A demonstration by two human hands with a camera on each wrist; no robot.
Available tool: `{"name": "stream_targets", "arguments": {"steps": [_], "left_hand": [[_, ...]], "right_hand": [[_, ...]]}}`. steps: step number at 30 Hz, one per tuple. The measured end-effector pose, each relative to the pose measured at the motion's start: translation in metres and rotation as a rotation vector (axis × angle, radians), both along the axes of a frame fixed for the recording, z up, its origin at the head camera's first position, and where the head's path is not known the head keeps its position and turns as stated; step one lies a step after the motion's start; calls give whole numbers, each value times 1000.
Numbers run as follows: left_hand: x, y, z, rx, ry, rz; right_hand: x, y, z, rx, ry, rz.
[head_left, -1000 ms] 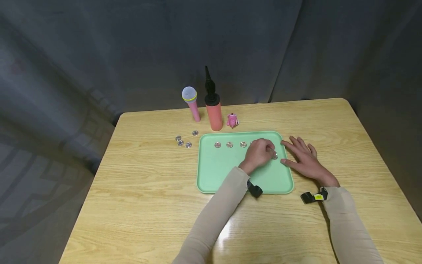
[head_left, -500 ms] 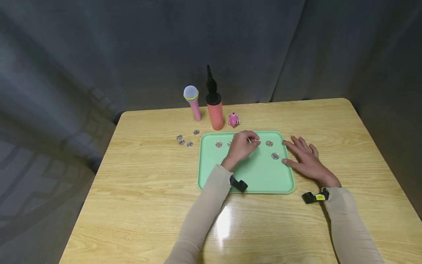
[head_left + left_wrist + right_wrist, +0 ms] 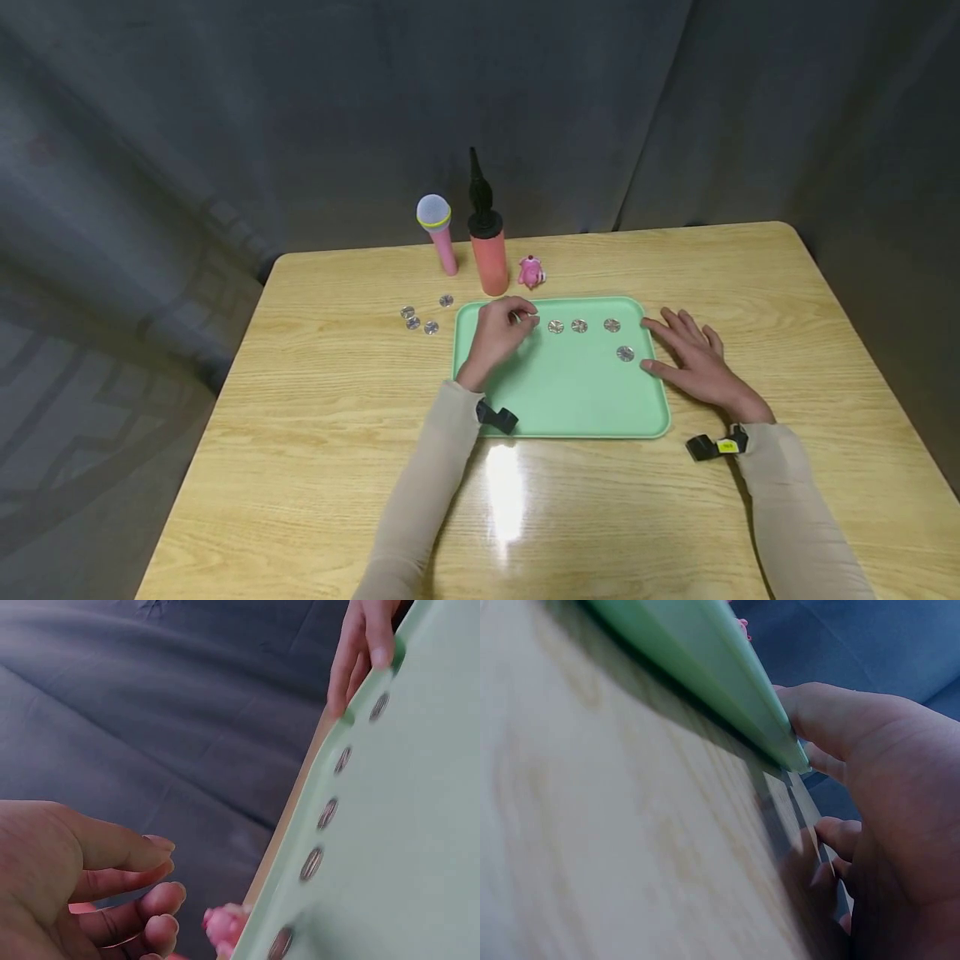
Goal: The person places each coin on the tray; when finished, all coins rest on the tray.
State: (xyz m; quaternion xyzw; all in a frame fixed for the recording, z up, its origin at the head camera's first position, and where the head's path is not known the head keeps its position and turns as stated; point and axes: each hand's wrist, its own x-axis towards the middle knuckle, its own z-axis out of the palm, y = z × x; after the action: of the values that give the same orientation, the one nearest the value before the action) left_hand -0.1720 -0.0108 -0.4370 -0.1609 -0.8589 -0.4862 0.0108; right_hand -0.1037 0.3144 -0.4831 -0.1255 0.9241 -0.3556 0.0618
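Observation:
My left hand hovers over the left part of the green tray. Its fingers are loosely curled, and nothing shows between them in the left wrist view. Several silver coins lie flat in the tray: a coin, a second coin and a third coin stand in a row along the far side, with a lower coin near the right end. The left hand hides part of this row in the head view. My right hand, fingers spread, touches the tray's right rim.
Several more coins lie on the wooden table left of the tray. Behind it stand a pink toy microphone, a coral hand pump with a black nozzle, and a small pink figure. A dark curtain hangs behind.
My left hand has let go of the coin near the tray's right end and moved left across the tray, uncovering coins in the row. The right hand stays at the rim.

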Motion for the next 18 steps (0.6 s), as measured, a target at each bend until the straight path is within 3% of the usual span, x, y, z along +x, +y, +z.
{"name": "stream_targets", "arguments": {"steps": [7,18], "left_hand": [[-7,-39,-1,17,14,62],[-27,-92,-5,50,-10,254]], "right_hand": [[1,-1,1,-8,-2,2],[1,-1,2,0,-23,-16]]}}
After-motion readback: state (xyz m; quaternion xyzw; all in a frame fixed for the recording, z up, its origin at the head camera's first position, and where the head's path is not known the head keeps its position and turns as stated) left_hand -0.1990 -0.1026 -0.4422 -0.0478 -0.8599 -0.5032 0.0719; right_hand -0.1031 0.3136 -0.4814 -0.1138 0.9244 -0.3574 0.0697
